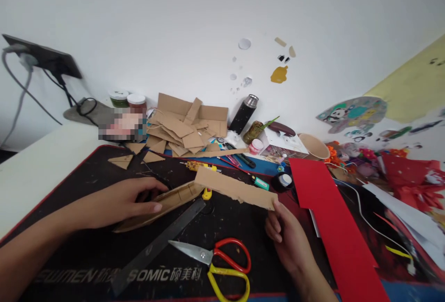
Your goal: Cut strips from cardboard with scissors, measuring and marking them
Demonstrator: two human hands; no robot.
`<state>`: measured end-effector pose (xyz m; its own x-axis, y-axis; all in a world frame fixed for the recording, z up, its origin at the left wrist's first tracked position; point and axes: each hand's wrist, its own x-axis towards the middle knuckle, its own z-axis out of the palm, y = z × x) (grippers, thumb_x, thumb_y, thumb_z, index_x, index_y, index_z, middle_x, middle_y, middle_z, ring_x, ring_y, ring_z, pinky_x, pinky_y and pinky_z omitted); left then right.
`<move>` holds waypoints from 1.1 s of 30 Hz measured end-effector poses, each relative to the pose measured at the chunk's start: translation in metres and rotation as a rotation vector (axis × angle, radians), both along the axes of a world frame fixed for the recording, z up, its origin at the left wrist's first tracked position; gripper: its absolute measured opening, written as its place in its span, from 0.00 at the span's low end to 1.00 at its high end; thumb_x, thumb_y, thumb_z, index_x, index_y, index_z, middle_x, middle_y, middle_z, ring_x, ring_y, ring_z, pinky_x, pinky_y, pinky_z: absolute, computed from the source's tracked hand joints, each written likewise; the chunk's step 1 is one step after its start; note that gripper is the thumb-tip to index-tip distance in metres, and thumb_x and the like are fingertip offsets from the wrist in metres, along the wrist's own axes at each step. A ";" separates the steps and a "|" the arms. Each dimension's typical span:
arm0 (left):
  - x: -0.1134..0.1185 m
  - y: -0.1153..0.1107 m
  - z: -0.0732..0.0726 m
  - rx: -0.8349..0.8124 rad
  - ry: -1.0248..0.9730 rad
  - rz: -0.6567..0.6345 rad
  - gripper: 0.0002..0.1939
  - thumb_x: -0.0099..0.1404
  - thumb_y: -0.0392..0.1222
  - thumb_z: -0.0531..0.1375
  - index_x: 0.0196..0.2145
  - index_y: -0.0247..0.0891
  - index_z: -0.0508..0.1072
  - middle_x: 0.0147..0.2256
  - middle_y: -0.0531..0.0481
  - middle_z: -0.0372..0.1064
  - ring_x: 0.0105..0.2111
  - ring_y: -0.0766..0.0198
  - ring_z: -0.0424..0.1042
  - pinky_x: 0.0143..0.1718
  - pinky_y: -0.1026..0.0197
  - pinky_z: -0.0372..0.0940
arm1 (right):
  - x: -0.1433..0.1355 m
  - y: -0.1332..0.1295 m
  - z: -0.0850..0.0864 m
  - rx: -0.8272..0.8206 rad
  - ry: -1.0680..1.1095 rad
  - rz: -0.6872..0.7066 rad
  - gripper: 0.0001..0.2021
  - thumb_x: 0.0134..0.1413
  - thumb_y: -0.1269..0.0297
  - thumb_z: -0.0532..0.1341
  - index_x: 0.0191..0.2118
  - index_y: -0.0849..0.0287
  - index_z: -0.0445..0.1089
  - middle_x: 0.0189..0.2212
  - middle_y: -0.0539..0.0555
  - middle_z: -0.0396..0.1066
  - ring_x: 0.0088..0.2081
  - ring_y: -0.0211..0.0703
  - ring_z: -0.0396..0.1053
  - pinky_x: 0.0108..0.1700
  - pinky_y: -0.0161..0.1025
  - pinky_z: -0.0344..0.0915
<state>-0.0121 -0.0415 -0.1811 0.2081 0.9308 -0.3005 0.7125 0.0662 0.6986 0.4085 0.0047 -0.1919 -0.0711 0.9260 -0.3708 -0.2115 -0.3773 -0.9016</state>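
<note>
My left hand (pixel 128 202) grips a narrow, hollow, boat-shaped cardboard piece (pixel 177 198), with the thumb on its near side and the fingers behind it. Between thumb and fingers of my right hand (pixel 287 232) is the right end of a flat cardboard strip (pixel 236 189) with a ragged lower edge. The strip's left end meets or overlaps the pointed end of the hollow piece; whether they touch I cannot tell. Below them lie a metal ruler (pixel 162 242) and scissors (pixel 200 253) with one red and one yellow handle. A yellow cutter (pixel 207 194) shows partly behind the strip.
Cardboard scraps (pixel 177 128) are heaped at the back by the wall. Beside them stand a black thermos (pixel 243 116) and a pink-labelled jar (pixel 256 146). A dark bottle (pixel 282 182) and red sheet (pixel 333 228) lie right, on the black mat (pixel 86 255).
</note>
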 end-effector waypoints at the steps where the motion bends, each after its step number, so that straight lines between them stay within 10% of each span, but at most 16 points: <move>1: 0.001 0.001 -0.001 0.006 0.015 0.004 0.28 0.68 0.65 0.62 0.57 0.48 0.83 0.42 0.46 0.83 0.40 0.50 0.80 0.42 0.55 0.73 | 0.005 0.000 0.001 -0.003 0.009 -0.024 0.32 0.55 0.42 0.77 0.22 0.57 0.59 0.15 0.41 0.54 0.16 0.27 0.47 0.20 0.30 0.48; 11: 0.006 0.007 -0.018 0.047 0.088 -0.002 0.21 0.72 0.59 0.56 0.42 0.43 0.83 0.38 0.47 0.82 0.38 0.50 0.78 0.41 0.55 0.68 | 0.030 -0.016 -0.005 -0.093 0.162 -0.145 0.27 0.45 0.47 0.84 0.31 0.58 0.69 0.16 0.40 0.57 0.16 0.27 0.48 0.18 0.28 0.47; 25: -0.012 0.024 -0.021 0.110 0.215 0.012 0.25 0.70 0.61 0.52 0.46 0.44 0.82 0.46 0.43 0.82 0.44 0.46 0.80 0.48 0.48 0.70 | 0.025 -0.058 0.001 -0.124 0.162 0.214 0.28 0.63 0.35 0.70 0.32 0.59 0.74 0.12 0.37 0.48 0.13 0.26 0.38 0.18 0.29 0.41; 33: -0.016 0.012 -0.015 0.100 0.118 0.047 0.24 0.72 0.61 0.57 0.50 0.44 0.82 0.47 0.46 0.83 0.46 0.47 0.80 0.49 0.51 0.71 | -0.048 -0.062 -0.003 0.063 -0.409 0.647 0.26 0.64 0.36 0.67 0.51 0.55 0.80 0.24 0.45 0.69 0.20 0.34 0.60 0.25 0.32 0.60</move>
<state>-0.0279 -0.0292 -0.1960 0.1329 0.9652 -0.2254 0.7876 0.0352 0.6152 0.3601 -0.0574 -0.1954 -0.4751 0.7667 -0.4318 0.3888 -0.2574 -0.8846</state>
